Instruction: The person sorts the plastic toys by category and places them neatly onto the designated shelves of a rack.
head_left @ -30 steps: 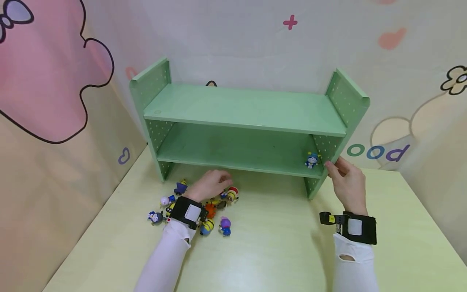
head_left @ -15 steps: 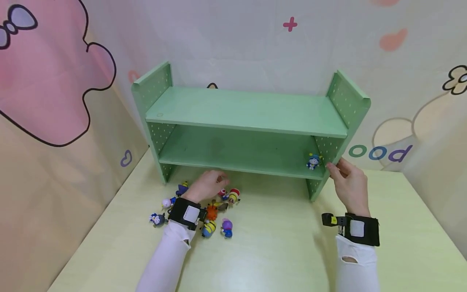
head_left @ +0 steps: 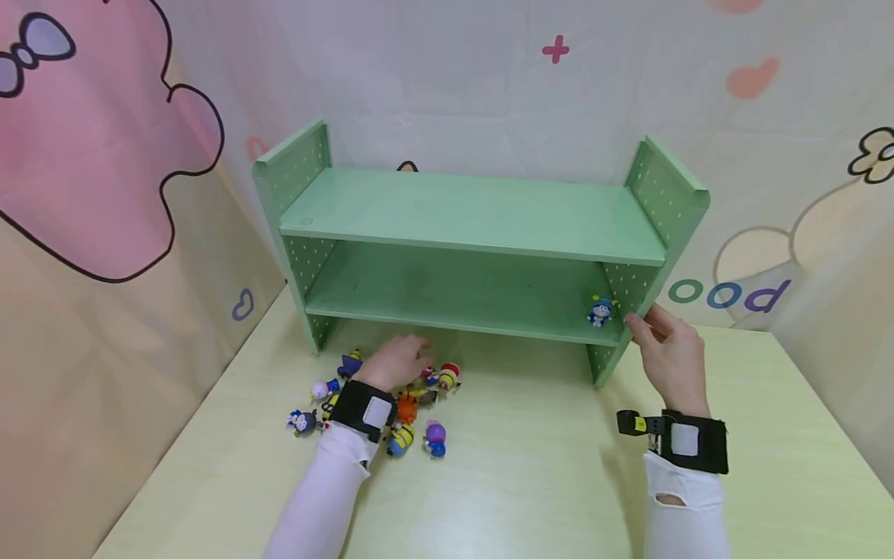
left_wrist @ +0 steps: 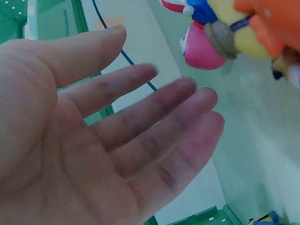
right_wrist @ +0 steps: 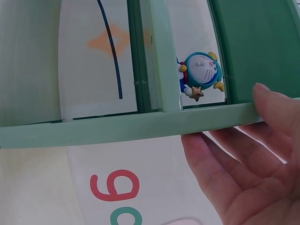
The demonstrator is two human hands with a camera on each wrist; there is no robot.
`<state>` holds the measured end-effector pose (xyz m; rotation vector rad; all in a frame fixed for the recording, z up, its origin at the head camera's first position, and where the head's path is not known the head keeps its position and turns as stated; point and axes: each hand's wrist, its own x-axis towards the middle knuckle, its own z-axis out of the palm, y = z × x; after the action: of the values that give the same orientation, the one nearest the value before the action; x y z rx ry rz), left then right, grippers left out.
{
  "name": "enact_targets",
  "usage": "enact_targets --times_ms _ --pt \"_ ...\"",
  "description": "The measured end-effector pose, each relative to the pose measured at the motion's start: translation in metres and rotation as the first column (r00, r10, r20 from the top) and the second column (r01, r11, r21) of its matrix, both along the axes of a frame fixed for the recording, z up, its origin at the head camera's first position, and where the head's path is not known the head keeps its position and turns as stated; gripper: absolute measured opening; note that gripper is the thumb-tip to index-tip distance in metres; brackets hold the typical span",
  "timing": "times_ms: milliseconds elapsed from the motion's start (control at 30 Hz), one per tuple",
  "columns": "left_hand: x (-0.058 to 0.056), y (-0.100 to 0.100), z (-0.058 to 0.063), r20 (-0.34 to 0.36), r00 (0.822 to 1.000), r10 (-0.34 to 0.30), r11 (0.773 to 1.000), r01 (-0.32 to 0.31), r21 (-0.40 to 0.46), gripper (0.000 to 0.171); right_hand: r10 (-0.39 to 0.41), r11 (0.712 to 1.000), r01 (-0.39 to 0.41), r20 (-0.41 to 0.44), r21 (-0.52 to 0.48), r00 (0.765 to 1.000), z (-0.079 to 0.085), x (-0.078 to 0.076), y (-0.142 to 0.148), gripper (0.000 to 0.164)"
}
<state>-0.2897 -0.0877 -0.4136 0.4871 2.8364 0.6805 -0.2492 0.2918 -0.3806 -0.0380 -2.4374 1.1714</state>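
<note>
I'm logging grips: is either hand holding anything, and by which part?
The right hand grips the green shelf by the front edge of its right side panel. The left hand holds nothing; its fingers are extended near the toy figures.

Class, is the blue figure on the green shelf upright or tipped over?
Upright: in the head view, the figure stands on the lower board with its head uppermost.

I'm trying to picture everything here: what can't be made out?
- Head view: part of a yellow toy, hidden by the black wrist strap.
- Head view: far fingertips of the right hand, behind the shelf's side panel.
- Left wrist view: orange toy, cut off by the picture's edge.
</note>
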Motion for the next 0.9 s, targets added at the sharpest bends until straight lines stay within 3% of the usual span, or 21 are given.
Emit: enact_targets --times_ms 167,667,900 --pt "0.001 0.003 -0.002 -0.018 1.0 0.001 1.0 -0.002 -0.027 0.044 -0.003 1.0 0.003 -0.005 -0.004 1.0 0.0 0.0 0.001 0.047" --pt "-0.003 0.008 -0.015 -0.066 0.998 -0.017 0.994 0.01 -0.108 0.026 0.0 1.0 0.0 0.004 -0.019 1.0 -0.001 0.001 -0.002 0.047" --pt "-0.003 0.008 -0.02 -0.071 0.997 0.003 0.998 -0.007 -0.06 0.021 0.001 1.0 0.0 0.006 -0.018 1.0 -0.001 0.001 -0.001 0.047"
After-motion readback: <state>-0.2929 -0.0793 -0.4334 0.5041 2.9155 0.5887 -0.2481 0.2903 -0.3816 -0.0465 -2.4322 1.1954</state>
